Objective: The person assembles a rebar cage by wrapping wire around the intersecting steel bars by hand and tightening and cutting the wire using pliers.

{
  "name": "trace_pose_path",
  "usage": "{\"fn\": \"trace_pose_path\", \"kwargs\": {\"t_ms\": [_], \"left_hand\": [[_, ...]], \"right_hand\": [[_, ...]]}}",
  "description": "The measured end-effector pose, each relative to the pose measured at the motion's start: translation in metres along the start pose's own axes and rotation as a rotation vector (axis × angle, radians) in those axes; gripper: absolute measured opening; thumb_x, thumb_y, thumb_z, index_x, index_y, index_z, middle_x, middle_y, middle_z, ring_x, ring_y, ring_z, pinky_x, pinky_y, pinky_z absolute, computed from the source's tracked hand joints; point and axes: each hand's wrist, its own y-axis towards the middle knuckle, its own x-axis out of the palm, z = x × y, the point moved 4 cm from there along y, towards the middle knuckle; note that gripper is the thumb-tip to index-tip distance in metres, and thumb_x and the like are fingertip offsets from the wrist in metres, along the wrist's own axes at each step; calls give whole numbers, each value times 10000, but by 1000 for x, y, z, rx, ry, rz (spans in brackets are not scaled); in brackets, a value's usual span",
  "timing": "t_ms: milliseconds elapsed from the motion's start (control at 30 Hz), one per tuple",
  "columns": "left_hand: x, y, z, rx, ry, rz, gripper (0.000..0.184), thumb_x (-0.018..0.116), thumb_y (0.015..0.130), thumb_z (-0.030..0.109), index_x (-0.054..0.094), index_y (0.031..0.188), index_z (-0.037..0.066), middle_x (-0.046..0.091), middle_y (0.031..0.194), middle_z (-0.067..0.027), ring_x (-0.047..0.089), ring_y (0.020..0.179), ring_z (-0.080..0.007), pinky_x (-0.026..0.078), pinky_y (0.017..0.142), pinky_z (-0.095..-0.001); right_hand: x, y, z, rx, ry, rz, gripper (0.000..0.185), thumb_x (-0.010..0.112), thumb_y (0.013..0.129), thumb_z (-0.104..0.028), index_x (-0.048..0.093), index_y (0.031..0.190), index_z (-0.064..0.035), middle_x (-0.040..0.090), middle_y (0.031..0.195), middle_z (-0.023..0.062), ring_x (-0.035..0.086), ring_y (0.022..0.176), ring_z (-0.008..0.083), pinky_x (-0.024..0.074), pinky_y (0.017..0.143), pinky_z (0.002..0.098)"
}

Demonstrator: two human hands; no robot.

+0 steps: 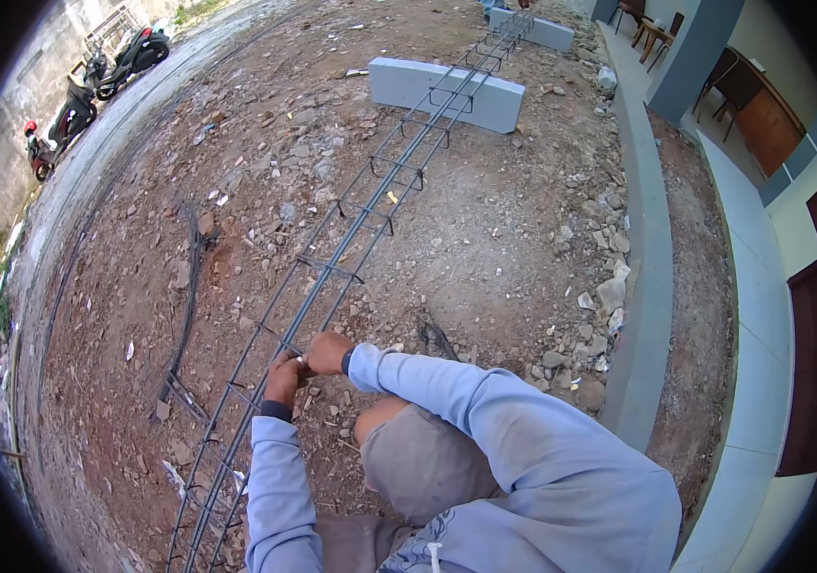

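A long rebar cage point(346, 246), made of straight bars with square stirrups, runs from the lower left up to the top of the head view. My left hand point(284, 378) is closed at the cage's right side, beside a stirrup. Touching it is my right hand point(330, 353), its fingers also closed. Between the two hands shows a small bit of something too tiny to name. The fingers hide how they meet the bars.
A pale block point(447, 94) supports the cage, with another block point(547, 34) farther off. A wire bundle point(189, 286) lies left on the stony soil. Concrete curb point(647, 286) and tiled porch point(752, 382) run along the right. Motorbikes point(131, 59) stand upper left.
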Motion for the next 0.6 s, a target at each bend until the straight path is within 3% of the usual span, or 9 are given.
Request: {"fn": "trace_pose_path", "kwargs": {"t_ms": [133,233,300,400,433,500,600], "left_hand": [[2,-7,5,-12,-134,122,120,511,830,150,575,913,90,612,787,-32,583,644,-148,475,560,-275],[-5,18,-8,46,-118,79,89,515,830,116,588,849,68,593,766,-34,576,639,-146,483,562,-287],[-2,25,-9,75,-188,124,151,502,819,85,626,899,49,565,707,-12,512,590,-111,402,515,-249],[-3,22,-7,73,-151,105,169,515,813,70,628,934,37,569,718,-16,521,611,-111,399,505,-247],[-2,8,2,59,-143,106,116,520,826,76,619,878,48,604,762,-35,583,663,-138,471,557,-265],[-3,5,2,41,-236,72,185,502,849,87,630,976,44,633,824,-48,605,673,-136,476,564,-257],[-10,16,-10,134,-109,159,182,524,831,83,655,922,-7,651,792,-76,624,647,-168,495,573,-292]], "right_hand": [[-23,-29,-12,13,-26,54,272,586,731,-240,680,810,2,650,852,230,646,842,351,512,763,427],[-37,-38,-21,-51,-88,79,241,578,727,-214,678,794,-5,651,841,227,646,832,352,517,746,428],[-38,-39,-25,-81,-107,55,231,574,726,-203,678,789,-7,651,834,226,646,826,352,520,737,425],[-30,-36,-20,-107,-118,133,251,530,782,-222,659,751,-10,642,783,229,639,775,369,513,707,452],[-21,-32,-13,-107,-111,131,262,522,797,-233,658,753,-13,640,780,223,633,768,372,508,708,455],[-5,-19,3,-129,-107,152,286,515,821,-259,655,759,-17,635,777,213,621,751,378,496,707,464],[-5,-18,6,-183,-89,153,305,527,830,-291,651,761,-21,628,771,210,610,735,381,485,700,472]]}}
